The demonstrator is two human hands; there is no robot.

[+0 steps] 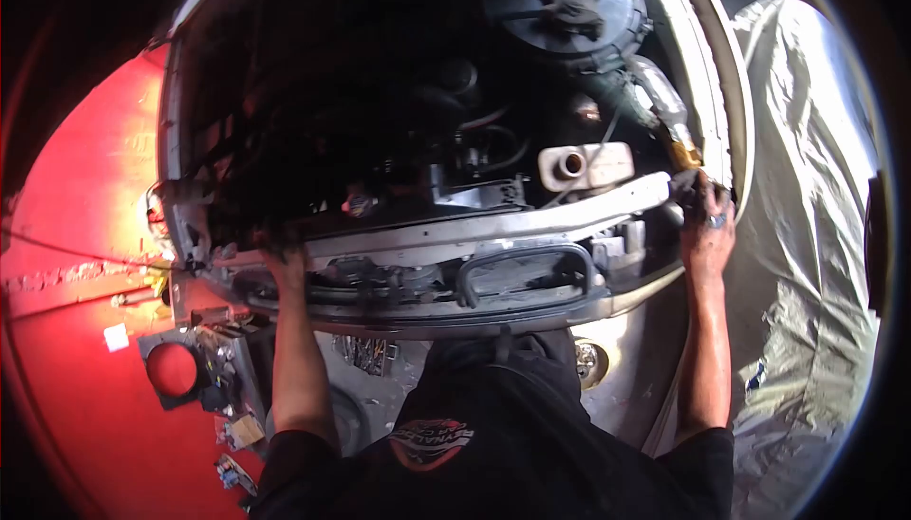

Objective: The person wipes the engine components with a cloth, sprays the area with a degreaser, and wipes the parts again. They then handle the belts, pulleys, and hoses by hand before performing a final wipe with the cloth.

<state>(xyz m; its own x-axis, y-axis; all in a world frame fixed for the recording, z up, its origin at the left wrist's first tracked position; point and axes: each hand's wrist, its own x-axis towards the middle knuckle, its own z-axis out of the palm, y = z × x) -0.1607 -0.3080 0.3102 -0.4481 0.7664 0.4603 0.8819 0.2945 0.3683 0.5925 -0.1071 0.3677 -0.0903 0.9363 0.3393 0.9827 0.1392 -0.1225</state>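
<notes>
Black shirt (493, 435) with a red emblem fills the bottom edge at six o'clock. At three o'clock, the right hand (707, 226) has its fingers (700, 195) clamped on the end of the pale crossbar (531, 221). At nine o'clock, the left hand (280, 252) reaches into deep shadow, and whether its fingers are apart or together cannot be told. Beyond lie the white reservoir (584, 165) and the dark engine bay (380, 93), mostly unreadable. A grey cover (816, 235) hangs right.
</notes>
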